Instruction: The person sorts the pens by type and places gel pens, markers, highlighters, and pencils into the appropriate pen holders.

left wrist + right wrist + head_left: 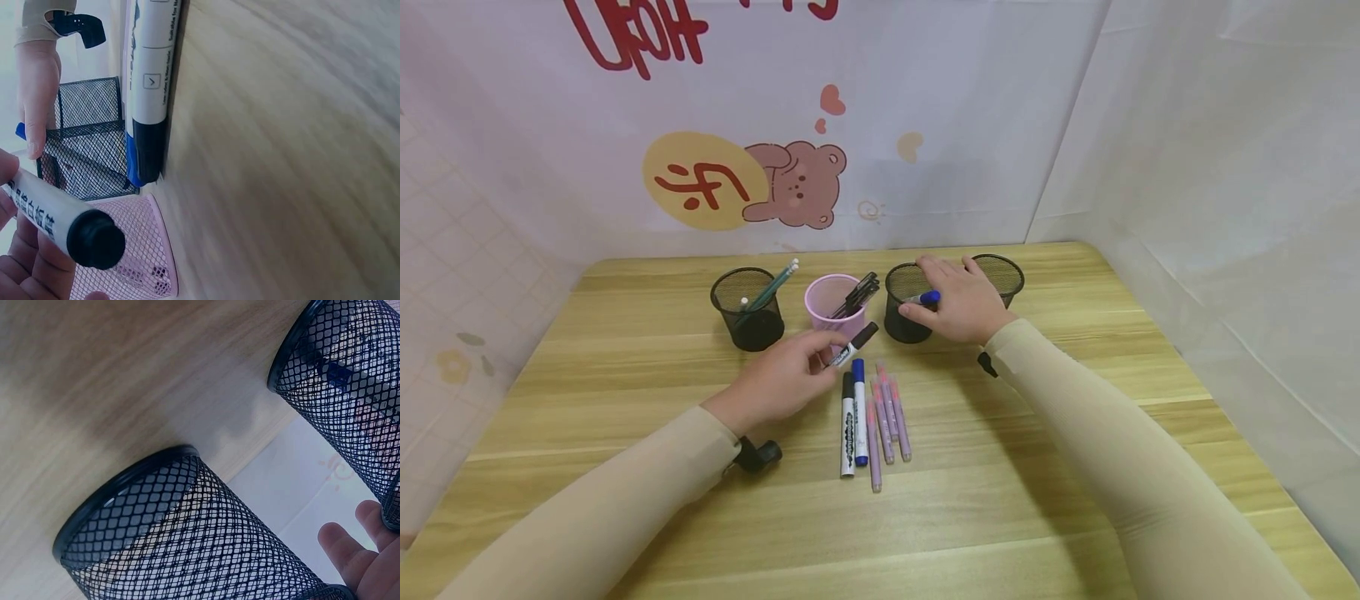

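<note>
My left hand (793, 371) holds a whiteboard marker (44, 212) with a black cap between thumb and fingers, in front of the pink mesh cup (820, 292). That cup contains several black pens (859, 296). My right hand (964, 302) is over a black mesh cup (907, 327), its fingers extended along the rim. Inside that cup leans a marker with a blue end (930, 297), which sticks up beside the right thumb. On the table lie a black-capped marker (847, 433), a blue-capped marker (861, 417) and several light purple pens (874, 450).
Farthest left stands a black mesh cup (756, 329) with green pencils (771, 287) in it. Another black mesh cup (1011, 279), partly behind the right hand, stands at the right end of the row. A printed cloth (940, 200) hangs behind the wooden table (700, 533).
</note>
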### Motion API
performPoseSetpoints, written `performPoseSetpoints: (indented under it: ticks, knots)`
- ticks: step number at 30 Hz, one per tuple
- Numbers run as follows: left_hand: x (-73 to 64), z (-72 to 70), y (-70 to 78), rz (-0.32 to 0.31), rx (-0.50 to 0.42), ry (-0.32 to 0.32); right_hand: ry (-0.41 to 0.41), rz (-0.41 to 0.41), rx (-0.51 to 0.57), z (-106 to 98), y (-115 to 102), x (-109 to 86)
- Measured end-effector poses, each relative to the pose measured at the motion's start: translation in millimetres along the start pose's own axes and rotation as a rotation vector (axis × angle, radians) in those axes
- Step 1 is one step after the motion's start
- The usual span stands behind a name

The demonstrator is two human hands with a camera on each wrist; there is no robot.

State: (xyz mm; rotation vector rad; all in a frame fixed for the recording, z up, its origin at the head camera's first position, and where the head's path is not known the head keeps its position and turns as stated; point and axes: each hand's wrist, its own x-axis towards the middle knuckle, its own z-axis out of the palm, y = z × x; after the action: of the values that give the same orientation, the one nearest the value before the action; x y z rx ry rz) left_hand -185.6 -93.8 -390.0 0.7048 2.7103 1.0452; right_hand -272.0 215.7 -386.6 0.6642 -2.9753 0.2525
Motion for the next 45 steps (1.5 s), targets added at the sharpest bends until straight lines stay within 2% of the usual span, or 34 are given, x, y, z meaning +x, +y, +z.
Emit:
performPoseSetpoints:
  ticks: [6, 28, 38, 45]
  knots:
    - [2.9, 2.3, 3.2, 0.037, -0.055, 0.032, -0.005, 0.006, 0.003, -0.3, -0.1, -0.3]
    - [18.6, 2.6, 22.0, 0.144, -0.165, 0.16, -0.01, 0.009, 0.017, -3.7, -3.8, -2.7]
    - [28.2, 0.1, 32.3, 0.119, -0.14, 0.194, -0.017, 0.017, 0.02, -2.7, -4.9, -2.8]
    - [35.3, -2.9, 39.2, 0.19, -0.178, 0.239, -0.016, 0.017, 0.014, -2.3, -3.6, -2.3]
